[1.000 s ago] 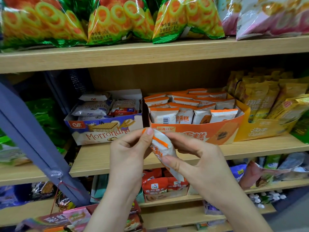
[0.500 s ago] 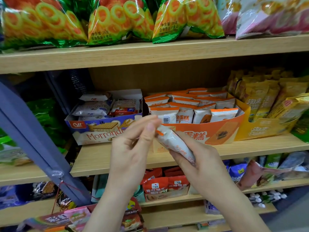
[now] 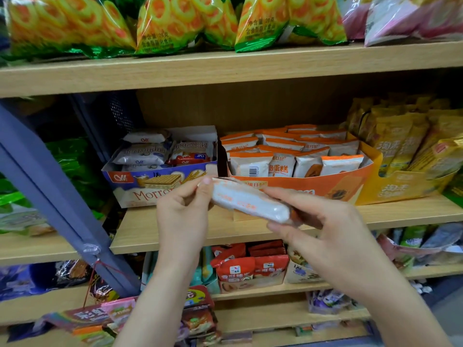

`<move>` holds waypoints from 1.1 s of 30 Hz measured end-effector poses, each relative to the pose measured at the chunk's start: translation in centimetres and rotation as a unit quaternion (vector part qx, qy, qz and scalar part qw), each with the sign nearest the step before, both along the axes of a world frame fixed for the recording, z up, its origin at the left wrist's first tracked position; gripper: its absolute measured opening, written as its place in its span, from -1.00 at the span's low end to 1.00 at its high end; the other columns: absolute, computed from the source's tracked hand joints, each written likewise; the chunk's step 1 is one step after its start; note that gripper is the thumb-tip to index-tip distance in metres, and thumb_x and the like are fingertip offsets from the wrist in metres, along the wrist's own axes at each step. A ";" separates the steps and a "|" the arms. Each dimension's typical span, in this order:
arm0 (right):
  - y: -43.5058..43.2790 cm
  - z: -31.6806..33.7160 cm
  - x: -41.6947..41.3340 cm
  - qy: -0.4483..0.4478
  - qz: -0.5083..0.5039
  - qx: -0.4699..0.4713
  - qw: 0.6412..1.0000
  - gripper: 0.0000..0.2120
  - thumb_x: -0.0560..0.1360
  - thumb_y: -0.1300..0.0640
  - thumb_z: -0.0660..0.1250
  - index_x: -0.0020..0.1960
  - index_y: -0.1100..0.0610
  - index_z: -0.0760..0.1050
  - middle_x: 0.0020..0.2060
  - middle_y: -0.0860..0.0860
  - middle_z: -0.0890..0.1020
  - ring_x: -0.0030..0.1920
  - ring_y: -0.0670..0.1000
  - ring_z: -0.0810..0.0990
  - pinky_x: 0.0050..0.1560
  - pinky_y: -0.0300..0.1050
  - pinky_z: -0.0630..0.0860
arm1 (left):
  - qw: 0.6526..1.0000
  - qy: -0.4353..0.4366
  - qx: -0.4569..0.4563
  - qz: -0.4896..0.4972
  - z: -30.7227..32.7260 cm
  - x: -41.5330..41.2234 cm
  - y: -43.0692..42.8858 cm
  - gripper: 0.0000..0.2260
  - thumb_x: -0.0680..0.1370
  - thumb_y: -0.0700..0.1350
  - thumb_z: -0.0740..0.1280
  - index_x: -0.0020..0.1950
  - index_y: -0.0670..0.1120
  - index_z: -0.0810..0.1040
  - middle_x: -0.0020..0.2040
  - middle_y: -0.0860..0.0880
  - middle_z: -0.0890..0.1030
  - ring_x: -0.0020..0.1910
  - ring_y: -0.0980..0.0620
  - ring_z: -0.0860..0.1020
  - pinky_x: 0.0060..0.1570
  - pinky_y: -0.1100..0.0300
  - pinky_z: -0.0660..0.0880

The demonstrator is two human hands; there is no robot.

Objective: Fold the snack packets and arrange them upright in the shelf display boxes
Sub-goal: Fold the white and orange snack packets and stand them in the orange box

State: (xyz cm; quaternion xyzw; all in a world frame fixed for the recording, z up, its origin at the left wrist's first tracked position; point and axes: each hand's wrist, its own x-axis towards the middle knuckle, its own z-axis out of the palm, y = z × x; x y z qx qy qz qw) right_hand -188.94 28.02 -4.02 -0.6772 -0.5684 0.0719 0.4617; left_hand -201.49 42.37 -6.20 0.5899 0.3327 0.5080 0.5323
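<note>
A white and orange snack packet [image 3: 248, 201] lies nearly level between both hands, in front of the middle shelf. My left hand [image 3: 183, 216] pinches its left end between thumb and fingers. My right hand [image 3: 318, 226] grips its right end, fingers curled under it. Just behind stands the orange display box [image 3: 325, 189], with several matching packets upright in rows. Left of it sits the blue and white wafer box [image 3: 140, 186], holding white and red wafer packets lying loosely.
The middle shelf's wooden board [image 3: 225, 229] runs under both boxes. A yellow box [image 3: 400, 189] of yellow packets stands at the right. Green ring-snack bags [image 3: 170, 23] fill the top shelf. A blue-grey slanted post [image 3: 50, 194] crosses the left side. Red packets [image 3: 250, 269] sit on the shelf below.
The packet has turned from hanging nearly upright to lying almost level. Both hands rose slightly toward the orange box, and my right hand shifted to the packet's right end.
</note>
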 end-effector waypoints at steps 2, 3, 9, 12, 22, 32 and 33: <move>0.0 -0.1 0.1 0.011 0.001 0.026 1.000 -0.54 0.44 0.07 0.42 0.26 -0.28 0.43 0.05 -0.44 0.56 0.14 -0.35 0.52 0.08 -0.46 0.47 | 1.000 -0.005 -0.021 -0.007 -0.1 0.0 0.1 -0.83 0.58 -0.11 0.32 -0.11 0.09 0.67 -0.14 0.09 0.72 -0.01 0.13 0.66 0.00 0.16 0.57; 0.1 -0.2 0.1 0.018 0.000 0.031 0.999 -0.56 0.45 0.07 0.41 0.25 -0.27 0.43 -0.04 -0.46 0.57 0.11 -0.34 0.55 0.05 -0.46 0.47 | 1.000 0.002 -0.012 -0.008 -0.2 0.0 0.1 -0.83 0.59 -0.11 0.32 -0.10 0.10 0.67 -0.13 0.11 0.72 -0.01 0.15 0.66 -0.01 0.20 0.56; 1.1 -0.9 0.4 0.129 0.006 0.066 0.990 -0.72 0.47 0.10 0.38 0.09 -0.23 0.54 -0.07 -0.35 0.67 0.04 -0.28 0.62 0.01 -0.42 0.51 | 0.943 0.198 0.265 -0.036 -0.4 -0.5 -0.3 -0.74 0.60 0.18 0.19 0.21 0.18 0.56 0.17 0.27 0.57 0.25 0.30 0.45 0.26 0.34 0.35; 1.4 -0.8 0.4 0.154 0.007 0.073 0.985 -0.79 0.50 0.16 0.38 0.00 -0.15 0.62 -0.11 -0.23 0.71 -0.01 -0.19 0.67 0.00 -0.31 0.56 | 0.857 0.315 0.406 -0.048 -0.5 -0.4 -1.3 -0.60 0.63 0.24 0.04 0.28 0.15 0.54 0.18 0.24 0.58 0.24 0.25 0.47 0.49 0.00 0.09; 1.5 -0.3 0.1 0.222 0.022 0.097 0.970 -0.82 0.44 0.09 0.37 -0.03 -0.16 0.63 -0.15 -0.20 0.72 -0.08 -0.20 0.68 -0.12 -0.38 0.54 | 0.916 0.185 0.338 -0.113 -1.4 0.3 -1.4 -0.71 0.63 -0.03 0.20 0.33 0.14 0.50 0.10 0.22 0.61 0.10 0.20 0.57 -0.02 0.24 0.54; 0.8 -0.7 1.4 0.206 0.079 -0.002 0.975 -0.32 0.44 0.06 0.36 0.46 -0.27 0.16 0.04 -0.24 0.67 0.10 -0.23 0.61 0.08 -0.32 0.52 | 0.902 0.219 0.295 -0.228 0.0 1.2 -1.0 -0.61 0.66 -0.09 0.13 0.36 0.36 0.39 0.19 0.26 0.50 0.22 0.23 0.48 0.07 0.34 0.47; 0.4 -0.4 1.7 0.216 0.113 -0.017 0.970 -0.28 0.42 0.10 0.41 0.46 -0.28 0.18 0.15 -0.24 0.62 0.16 -0.19 0.59 0.11 -0.26 0.55 | 0.918 0.196 0.250 -0.239 0.1 1.3 -1.0 -0.59 0.66 -0.12 0.15 0.30 0.41 0.42 0.21 0.27 0.50 0.22 0.26 0.47 0.08 0.35 0.48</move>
